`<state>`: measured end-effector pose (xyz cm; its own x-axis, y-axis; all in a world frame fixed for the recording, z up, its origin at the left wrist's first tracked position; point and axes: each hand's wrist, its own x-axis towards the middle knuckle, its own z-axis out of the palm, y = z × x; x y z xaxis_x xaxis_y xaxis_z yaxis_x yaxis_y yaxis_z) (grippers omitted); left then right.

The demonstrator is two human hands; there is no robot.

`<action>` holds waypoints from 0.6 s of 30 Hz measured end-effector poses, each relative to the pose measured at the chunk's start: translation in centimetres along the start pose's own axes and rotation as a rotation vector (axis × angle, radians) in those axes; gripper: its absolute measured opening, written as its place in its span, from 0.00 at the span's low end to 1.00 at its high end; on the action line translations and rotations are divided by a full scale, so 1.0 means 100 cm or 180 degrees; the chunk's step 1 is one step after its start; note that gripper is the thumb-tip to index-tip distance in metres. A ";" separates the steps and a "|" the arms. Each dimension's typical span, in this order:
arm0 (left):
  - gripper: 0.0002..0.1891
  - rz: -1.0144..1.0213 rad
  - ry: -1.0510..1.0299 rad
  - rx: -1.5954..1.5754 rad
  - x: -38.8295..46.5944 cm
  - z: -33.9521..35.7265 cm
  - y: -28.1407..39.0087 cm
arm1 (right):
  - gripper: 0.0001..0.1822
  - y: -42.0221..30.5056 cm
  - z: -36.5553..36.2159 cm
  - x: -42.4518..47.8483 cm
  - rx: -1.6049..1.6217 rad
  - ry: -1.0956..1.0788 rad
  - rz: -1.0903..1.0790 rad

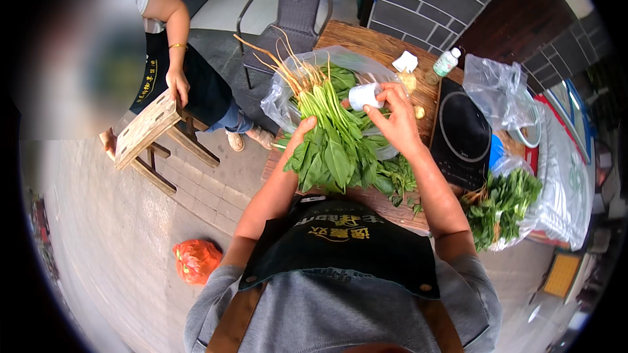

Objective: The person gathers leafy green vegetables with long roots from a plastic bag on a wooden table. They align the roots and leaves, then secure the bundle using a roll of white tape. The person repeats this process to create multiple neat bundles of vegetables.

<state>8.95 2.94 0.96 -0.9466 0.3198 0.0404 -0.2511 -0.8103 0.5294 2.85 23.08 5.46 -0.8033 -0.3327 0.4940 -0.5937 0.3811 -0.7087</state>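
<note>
My left hand (301, 135) grips a bunch of leafy greens (331, 142), its pale roots pointing away from me and its leaves towards my apron. A small white roll (364, 96), perhaps of tape, is held between the thumb and fingers of my right hand (396, 115), just right of the stems. Beneath the bunch lies a clear plastic bag (284, 100) with more greens in it, on a wooden table (353, 34). Loose leafy sprigs (400, 174) rest on the table's near side, below my right forearm.
A black induction cooktop (463, 132), a bottle (446, 62) and a crumpled white paper (405, 62) occupy the table's right part. More bunched greens (510, 206) sit beyond my right arm. At left, another person holds a wooden stool (149, 130). An orange bag (197, 261) lies on the ground; a chair (297, 14) stands behind the table.
</note>
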 end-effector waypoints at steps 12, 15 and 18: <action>0.32 -0.0671 0.0419 -0.0159 0.024 -0.001 0.039 | 0.20 -0.006 -0.009 0.055 0.0684 -0.0742 0.0563; 0.32 -0.0651 0.0411 0.0061 0.041 -0.012 0.047 | 0.09 -0.011 -0.019 0.077 0.0135 -0.0976 0.0450; 0.30 -0.0716 0.0380 0.0198 0.049 -0.006 0.048 | 0.06 -0.006 -0.021 0.078 -0.0177 -0.0832 0.0239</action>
<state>3.02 0.28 3.17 -0.8864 0.4254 -0.1826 -0.4486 -0.6924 0.5651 -3.21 22.10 10.80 -0.8099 -0.5103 0.2894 -0.5405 0.4574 -0.7061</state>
